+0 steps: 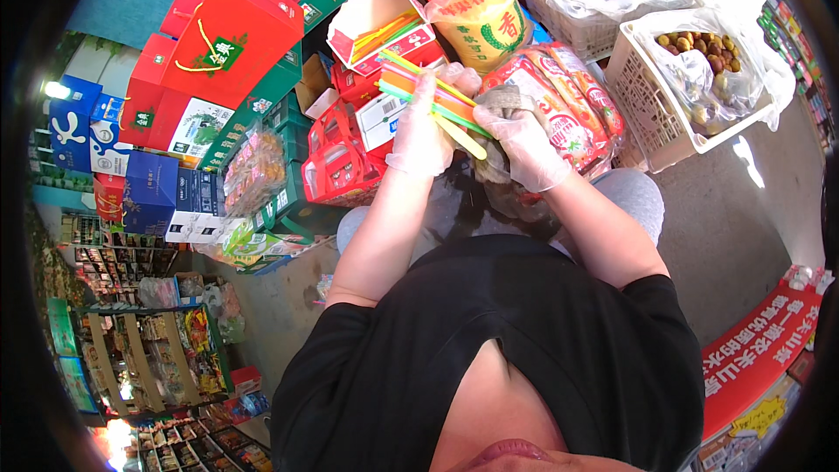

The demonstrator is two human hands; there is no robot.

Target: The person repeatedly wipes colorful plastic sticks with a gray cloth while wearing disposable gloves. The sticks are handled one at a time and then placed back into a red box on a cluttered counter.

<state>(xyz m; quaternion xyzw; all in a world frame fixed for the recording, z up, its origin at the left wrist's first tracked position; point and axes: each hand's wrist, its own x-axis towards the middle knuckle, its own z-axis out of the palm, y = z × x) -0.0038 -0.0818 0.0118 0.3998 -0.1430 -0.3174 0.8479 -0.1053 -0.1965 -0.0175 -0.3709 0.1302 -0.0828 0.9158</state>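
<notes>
Both hands wear thin clear plastic gloves. My left hand [423, 124] is closed around a bundle of coloured plastic sticks [459, 128], flat-looking, in yellow, green, orange and pink. Close on its right, my right hand [518, 131] touches the right ends of the sticks and has a grey-brown cloth [491, 160] bunched at its fingers; part of the cloth hangs between the hands. Beyond my hands stands an open white and red cardboard box [341, 29] with more such sticks inside, beside a clear bag of yellow grain [482, 29].
Red packaged goods [557, 98] lie just beyond my right hand. White plastic crates with lined fruit, the nearer one [655, 105] at right, stand alongside. Red gift boxes [229, 39] are stacked at left, near a red carry pack [341, 157]. Shelves of goods [144, 354] stand at lower left.
</notes>
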